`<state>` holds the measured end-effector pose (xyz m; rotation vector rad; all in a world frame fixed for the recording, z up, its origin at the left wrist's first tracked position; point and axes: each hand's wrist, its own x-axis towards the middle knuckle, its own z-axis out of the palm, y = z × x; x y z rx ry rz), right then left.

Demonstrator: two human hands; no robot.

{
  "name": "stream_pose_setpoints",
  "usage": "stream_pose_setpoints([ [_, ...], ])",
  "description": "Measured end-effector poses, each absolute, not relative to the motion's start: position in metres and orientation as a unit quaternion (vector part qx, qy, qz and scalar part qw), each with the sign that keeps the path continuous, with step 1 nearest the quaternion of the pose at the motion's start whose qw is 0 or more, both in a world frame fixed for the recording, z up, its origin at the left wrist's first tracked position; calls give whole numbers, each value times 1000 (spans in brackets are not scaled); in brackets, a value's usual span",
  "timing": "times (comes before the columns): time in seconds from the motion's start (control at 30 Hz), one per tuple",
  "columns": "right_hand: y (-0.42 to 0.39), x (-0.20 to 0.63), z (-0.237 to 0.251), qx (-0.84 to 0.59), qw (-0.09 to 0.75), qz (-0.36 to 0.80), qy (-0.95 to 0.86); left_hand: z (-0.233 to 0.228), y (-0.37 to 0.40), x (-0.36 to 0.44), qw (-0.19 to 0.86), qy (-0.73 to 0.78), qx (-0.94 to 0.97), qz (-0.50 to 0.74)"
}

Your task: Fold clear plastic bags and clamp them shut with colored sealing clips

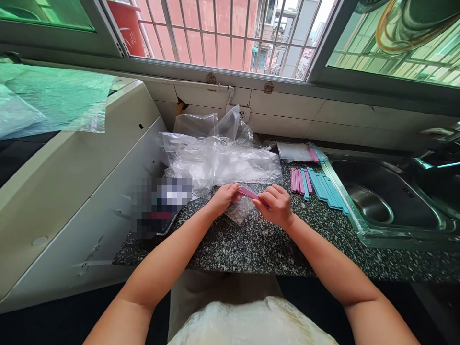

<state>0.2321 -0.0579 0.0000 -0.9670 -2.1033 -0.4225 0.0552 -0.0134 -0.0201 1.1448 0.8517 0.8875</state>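
Both my hands meet over the counter on a pink bag sealing clip (248, 192). My left hand (226, 197) pinches its left end, and my right hand (276, 206) has its fingers closed round the right end. Just under the clip is a small clear plastic bag (240, 212); whether the clip grips its edge I cannot tell. To the right of my right hand lie pink clips (296, 181) and a row of blue clips (327, 190), side by side on the counter.
A heap of clear plastic bags (223, 160) lies behind my hands. A flat clear packet (294, 152) and more clips (316, 153) rest near the wall. The steel sink (359, 167) is on the right, a white appliance (89, 191) on the left. A partly blurred dark object (161, 211) lies beside the appliance.
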Motion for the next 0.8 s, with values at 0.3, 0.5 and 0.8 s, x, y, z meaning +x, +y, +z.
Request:
stream_pose_setpoints([
  [0.3, -59, 231, 4, -376, 404, -165, -817, -18, -14, 56, 669, 386, 496, 396],
  [0.5, -59, 231, 5, -374, 408, -165, -816, -18, -13, 56, 671, 388, 491, 397],
  [0.8, -60, 231, 10, -358, 441, -172, -805, -18, -13, 56, 675, 388, 479, 405],
])
